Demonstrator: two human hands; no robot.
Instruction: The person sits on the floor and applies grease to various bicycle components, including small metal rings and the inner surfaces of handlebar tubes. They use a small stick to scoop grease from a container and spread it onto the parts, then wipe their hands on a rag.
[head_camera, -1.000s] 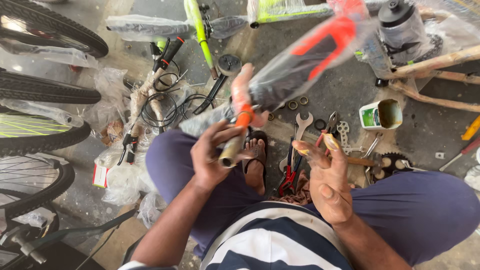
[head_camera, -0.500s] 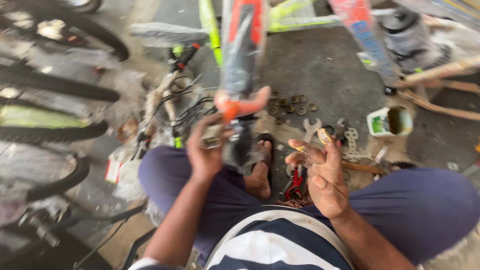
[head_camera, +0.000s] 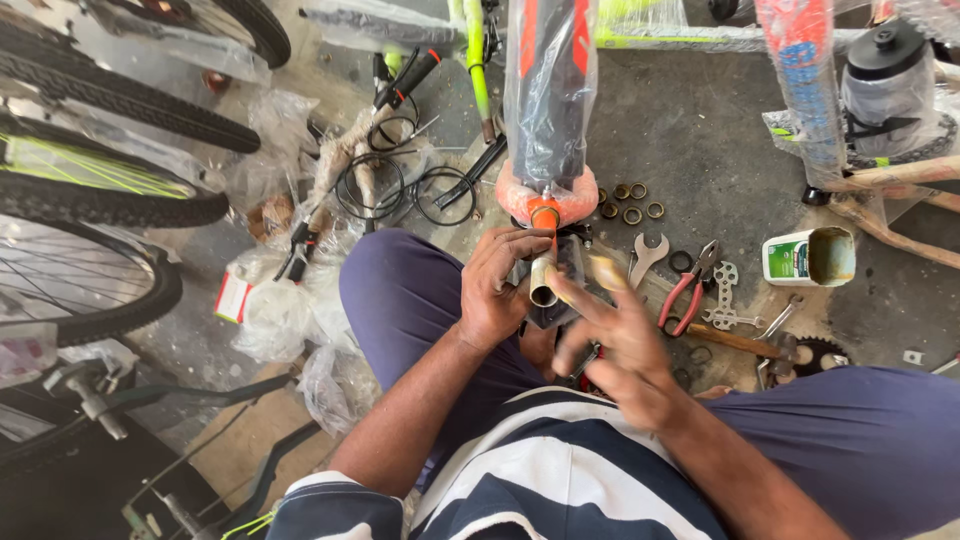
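Since half a second ago, we have swung the plastic-wrapped bicycle frame tube (head_camera: 548, 95) upright in the middle of the frame, so that it now runs from the top edge down to its orange end. From that end a short metal steerer tube (head_camera: 542, 278) pokes toward us, open mouth showing, just below centre.

Our left hand (head_camera: 497, 288) is curled around that metal tube from the left side, fingers wrapped at its base and thumb along it. Our right hand (head_camera: 612, 335), which hung lower with something pinched between the fingertips, has come up to the tube's mouth; it is blurred by motion, its fingers spread apart, the fingertips just beside the tube's rim. Whether it holds anything now, we cannot tell.

On the concrete floor to the right of the hands lie red-handled pliers (head_camera: 690, 285), a flat spanner (head_camera: 645, 257) and a wooden-handled hammer (head_camera: 745, 341). A row of small metal rings (head_camera: 630, 202) sits just right of the orange end. Further right stands an open tub of grease (head_camera: 812, 257). Bicycle wheels (head_camera: 95, 190) fill the left edge, and coiled black cables (head_camera: 400, 190) lie at upper centre-left.
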